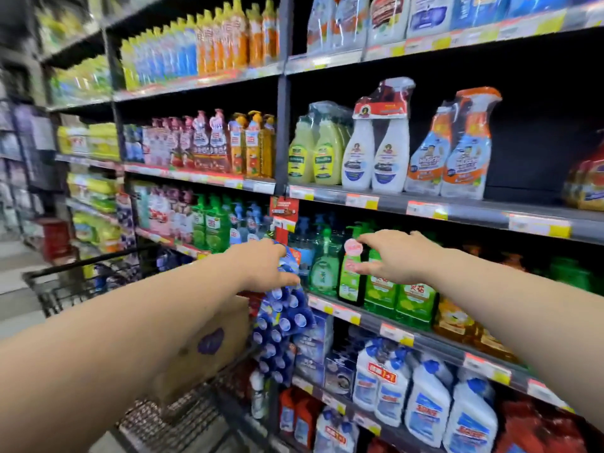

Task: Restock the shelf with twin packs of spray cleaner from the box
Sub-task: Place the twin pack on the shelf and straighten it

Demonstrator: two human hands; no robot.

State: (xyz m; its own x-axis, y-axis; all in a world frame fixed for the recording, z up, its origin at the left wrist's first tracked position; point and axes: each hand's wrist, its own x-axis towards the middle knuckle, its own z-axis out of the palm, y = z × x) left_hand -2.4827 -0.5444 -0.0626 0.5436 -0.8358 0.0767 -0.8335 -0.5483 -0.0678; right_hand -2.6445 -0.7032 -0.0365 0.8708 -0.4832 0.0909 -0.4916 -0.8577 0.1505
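Twin pack of spray cleaner (376, 142): white bottles, red header card, grey-and-blue labels. Second twin pack (452, 148): pale blue bottles with orange bands and orange trigger tops. Squat bottles (313, 153): yellow-green, dark green labels. Pump bottles (382, 289): bright green, one with a round pink sticker. Hanging strip (281, 322): blue with rows of pale blue discs. Box (209, 348): plain brown card, one purple mark. Shelf edges (474, 214): grey, with orange-and-yellow price tags. Trolley (65, 279): black wire.
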